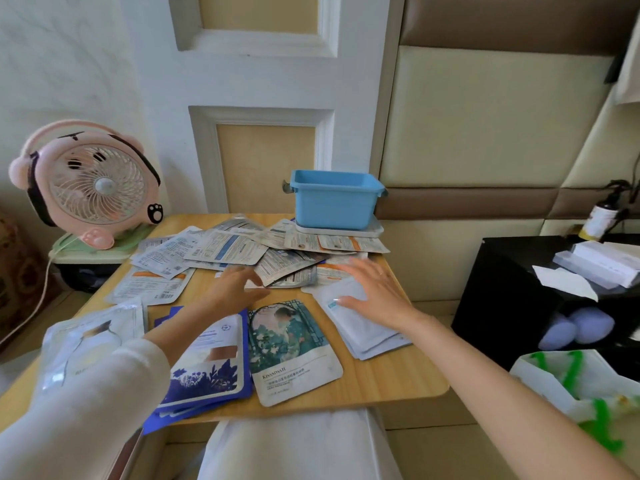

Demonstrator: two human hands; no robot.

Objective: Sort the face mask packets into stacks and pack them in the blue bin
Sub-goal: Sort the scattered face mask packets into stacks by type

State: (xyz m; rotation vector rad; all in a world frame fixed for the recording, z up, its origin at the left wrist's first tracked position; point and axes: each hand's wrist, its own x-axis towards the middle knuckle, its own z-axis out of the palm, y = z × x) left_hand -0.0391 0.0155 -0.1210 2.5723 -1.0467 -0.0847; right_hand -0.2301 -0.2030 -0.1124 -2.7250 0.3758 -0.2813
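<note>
Face mask packets [228,252] heaped before blue bin [334,202], pink fan [93,185] left

Small rectangular light wooden table [381,379]: smooth, matt grain. Rectangular blue plastic bin [334,202]: smooth, slight sheen. Flat foil face mask packets [228,249]: glossy, crinkled.

Left hand [235,285] and right hand [377,292] stretch over scattered packets [228,249].
</note>
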